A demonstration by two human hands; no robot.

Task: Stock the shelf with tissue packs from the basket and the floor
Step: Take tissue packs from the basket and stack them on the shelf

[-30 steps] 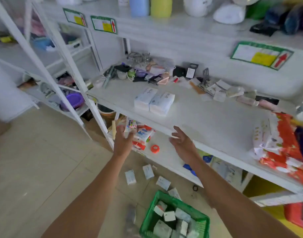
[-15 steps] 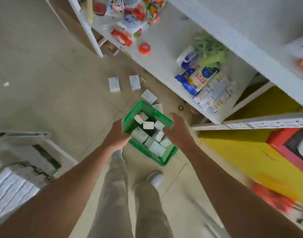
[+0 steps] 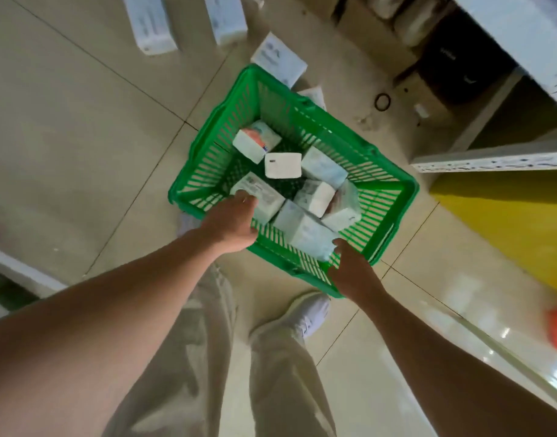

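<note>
So the tissue packs (image 3: 283, 165) sit jumbled in the green basket (image 3: 305, 118), which is down on the floor (image 3: 81, 137). A few stray packs (image 3: 151, 23) lie past its 12 o'clock rim. Left hand (image 3: 230, 222) drapes over the 8 o'clock pack (image 3: 264, 197), right hand (image 3: 349, 269) touches the 5 o'clock pack (image 3: 305, 231). Can't tell if either grip has actually closed. Looks like the pick-up step; next I'd say squeeze, lift, and swing up to the shelf (image 3: 523, 36) at 1 o'clock.
</note>
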